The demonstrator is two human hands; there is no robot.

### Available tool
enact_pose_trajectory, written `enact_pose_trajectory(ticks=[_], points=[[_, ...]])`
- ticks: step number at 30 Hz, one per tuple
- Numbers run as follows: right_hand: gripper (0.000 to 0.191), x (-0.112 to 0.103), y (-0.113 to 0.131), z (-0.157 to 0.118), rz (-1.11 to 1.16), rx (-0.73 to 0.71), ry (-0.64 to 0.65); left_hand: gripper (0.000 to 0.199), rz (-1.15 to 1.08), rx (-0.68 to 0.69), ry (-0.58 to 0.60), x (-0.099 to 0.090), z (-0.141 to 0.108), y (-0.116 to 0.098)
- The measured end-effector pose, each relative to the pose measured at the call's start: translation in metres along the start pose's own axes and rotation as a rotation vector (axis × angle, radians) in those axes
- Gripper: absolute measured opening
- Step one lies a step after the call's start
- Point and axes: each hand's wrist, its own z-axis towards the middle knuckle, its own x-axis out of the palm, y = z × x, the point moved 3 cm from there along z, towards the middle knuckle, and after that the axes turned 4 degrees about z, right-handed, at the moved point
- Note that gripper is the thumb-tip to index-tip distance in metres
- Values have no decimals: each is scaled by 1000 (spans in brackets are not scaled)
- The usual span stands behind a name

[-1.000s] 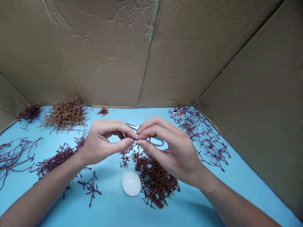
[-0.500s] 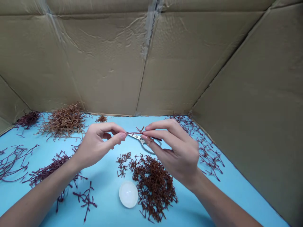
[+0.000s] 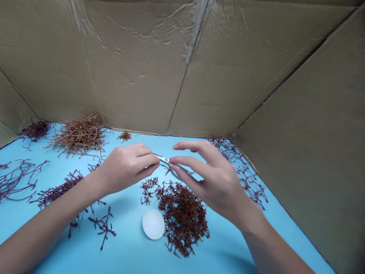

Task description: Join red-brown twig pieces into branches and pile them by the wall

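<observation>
Small steel scissors [image 3: 168, 163] hang in the air between my hands, their blades pointing left. My left hand [image 3: 127, 166] is curled, its fingertips at the blade tips, and anything inside its fingers is hidden. My right hand [image 3: 212, 179] has its fingers and thumb around the scissors' looped handles, partly covering them. Below the hands lies a heap of dark red-brown branching sprigs [image 3: 184, 219]. A translucent white egg-shaped object [image 3: 153, 224] sits just left of that heap.
A blue surface [image 3: 125, 238] is walled by brown cardboard [image 3: 137, 68]. On it lie a pale brown tangle [image 3: 80, 135], a dark purple tuft [image 3: 36, 129], a small clump [image 3: 124, 136] and scattered dark stems [image 3: 242, 171]. Another sprig [image 3: 102, 226] lies under my left forearm.
My hands have drawn slightly apart and the right hand's fingers have spread. The thin sprig seen at the blades earlier no longer shows. The view has shifted slightly.
</observation>
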Motion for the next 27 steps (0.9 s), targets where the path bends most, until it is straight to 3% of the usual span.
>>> enact_pose_trajectory(ticks=[4, 10, 15, 21, 27], points=[[5, 17, 3, -4, -69, -16, 84, 22, 92, 97, -6, 2, 0, -13], [6, 26, 4, -4, -36, 39, 114, 17, 127, 155, -94, -1, 0, -18], [6, 32, 10, -4, 26, 97, 74, 14, 53, 99, -123, 2, -3, -18], [14, 26, 7, -5, 52, 162, 50, 24, -16, -109, 35, 5, -2, -13], [17, 23, 1, -5, 31, 178, 44, 21, -113, -201, 48, 7, 0, -4]])
